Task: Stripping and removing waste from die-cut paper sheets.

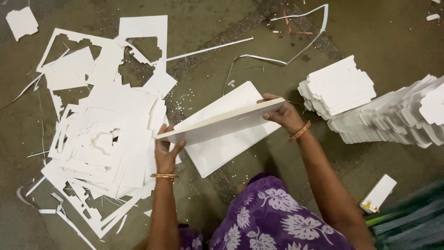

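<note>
**A:** What is each hand doing here?

**B:** Both grip one thick stack of white card sheets [222, 121], held edge-on above the concrete floor [208, 60]. The left hand [165, 150] is closed on the stack's near-left corner, thumb on top and fingers under. The right hand [283, 113] pinches the far-right corner, fingers curled over the edge.

**A:** And directly below the stack?

**B:** A single white sheet [226, 143] lies flat on the floor, partly hidden by the stack. I can't tell whether the two touch.

**A:** How would you handle a stack like that well?

**B:** In my judgement, grip diagonal corners, as here, so the sheets stay squared and don't fan out. Keep the pressure even; a loose thumb lets the top sheets slide. Hold it level, too, since it tilts slightly towards the left hand.

**A:** What surrounds it?

**B:** To the left, just beside the left hand, is a pile of punched-out waste frames [101, 143] with ragged holes. To the right, well apart, sit a neat stack of die-cut blanks [337, 88] and a longer slumped row of blanks [393, 118]. Thin offcut strips [296, 41] curl on the floor further away.

**A:** Any risk?

**B:** Probably that loose scraps snag the stack's lower edge.
</note>
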